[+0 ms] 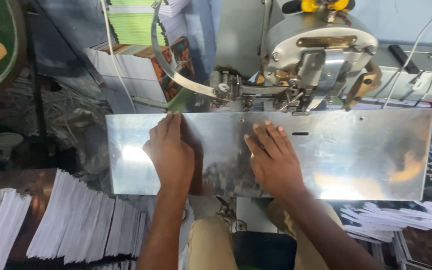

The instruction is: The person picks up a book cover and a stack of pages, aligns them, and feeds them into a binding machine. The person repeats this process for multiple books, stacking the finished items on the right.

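A shiny metal work plate (366,155) stretches across the middle of the view, below the head of a grey stitching machine (321,55). My left hand (170,152) lies flat on the plate's left part, fingertips at its far edge beside a green strip (181,100). To its right, my right hand (272,161) rests flat on the plate, fingers spread, just short of the machine's needle area (296,106). Neither hand holds anything that I can see.
Fanned stacks of white paper sheets (81,220) lie at the lower left. More printed sheets (401,220) lie at the lower right. Stacked booklets (141,50) stand behind the plate at the upper left. My knees in tan trousers (211,245) are below the plate.
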